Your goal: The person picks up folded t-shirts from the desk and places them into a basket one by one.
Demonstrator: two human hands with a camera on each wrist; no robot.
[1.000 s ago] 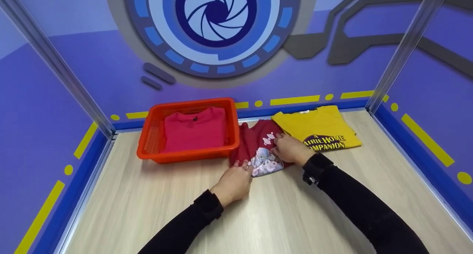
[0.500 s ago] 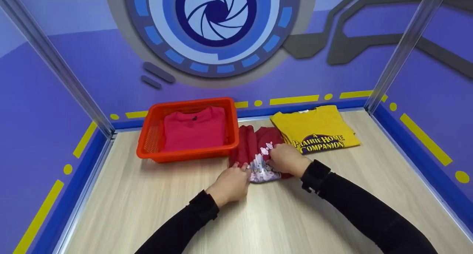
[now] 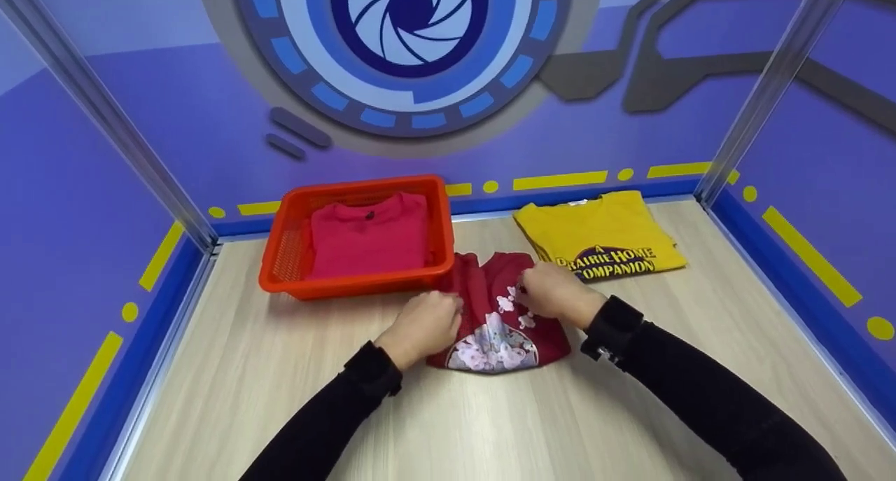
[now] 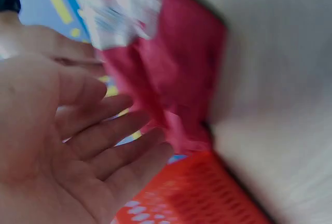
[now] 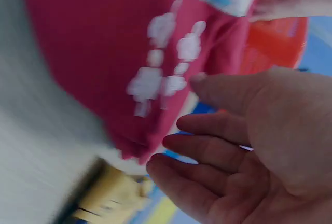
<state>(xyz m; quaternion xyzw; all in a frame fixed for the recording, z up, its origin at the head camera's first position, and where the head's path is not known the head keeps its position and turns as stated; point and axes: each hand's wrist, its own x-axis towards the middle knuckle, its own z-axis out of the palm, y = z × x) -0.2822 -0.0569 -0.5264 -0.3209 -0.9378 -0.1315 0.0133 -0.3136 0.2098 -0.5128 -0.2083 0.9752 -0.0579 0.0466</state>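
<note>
A dark red shirt (image 3: 549, 341) with white flower prints and a pale printed picture lies bunched in lengthwise creases on the table, right of the red basket. At its left side is my left hand (image 3: 423, 327); in the left wrist view its fingers (image 4: 116, 136) are loosely extended beside the cloth, and no fabric shows between them. On the opposite side, my right hand (image 3: 560, 295) is at the shirt's upper right. The right wrist view has its thumb (image 5: 223, 89) close to or touching the cloth, the other fingers relaxed and apart.
The red plastic basket (image 3: 357, 283) stands at the back left, holding a folded pink shirt (image 3: 371, 239). A folded yellow shirt (image 3: 595, 229) with lettering lies at the back right. Walls (image 3: 490, 145) enclose the wooden table (image 3: 490, 425) at the back and both sides.
The dark red shirt has come toward me and its lower edge has spread wider. My left hand has shifted slightly left and up; the right slightly right, uncovering more of the print.
</note>
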